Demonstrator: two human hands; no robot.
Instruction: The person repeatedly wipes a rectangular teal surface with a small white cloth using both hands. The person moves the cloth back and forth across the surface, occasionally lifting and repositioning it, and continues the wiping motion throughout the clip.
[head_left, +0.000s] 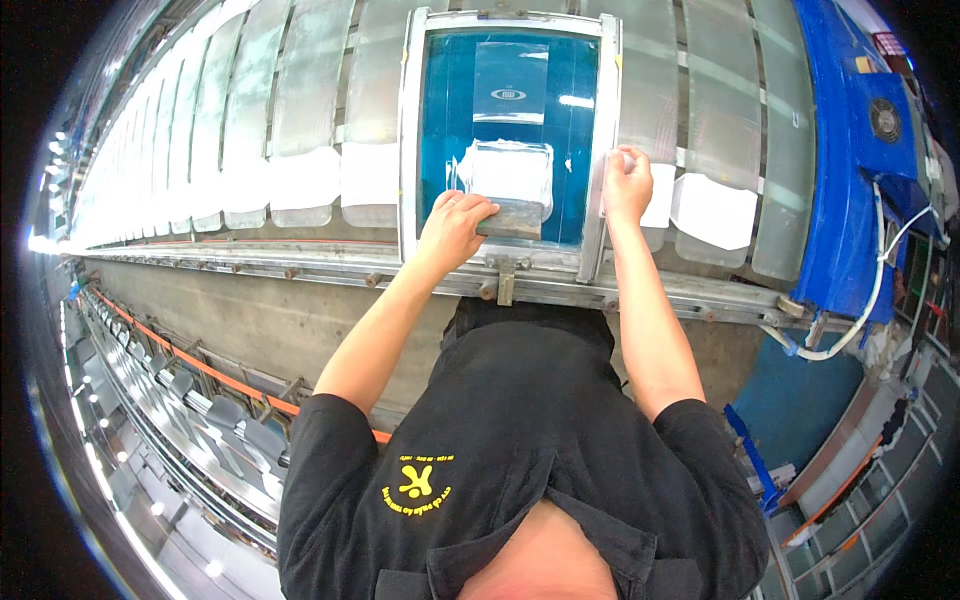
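A screen-printing frame (609, 82) with a blue-green mesh (448, 97) lies in front of me across the printing table. My left hand (459, 221) grips one end of a squeegee (517, 223), whose blade rests low on the mesh. Just beyond it, a thick rectangle of white ink (514, 169) spreads over the screen, with a smear to its left. A clear strip with a small oval logo (508, 94) shows farther up the mesh. At the frame's right rail, my right hand (630, 184) has its fingers curled around the edge.
Long glassy platens (307, 97) run off to the left, several bearing white fabric pieces (306, 180). Another white piece (714, 210) lies right of the frame. A metal rail (337, 264) borders the table before me. A blue machine housing (840, 172) with a cable (874, 277) stands at right.
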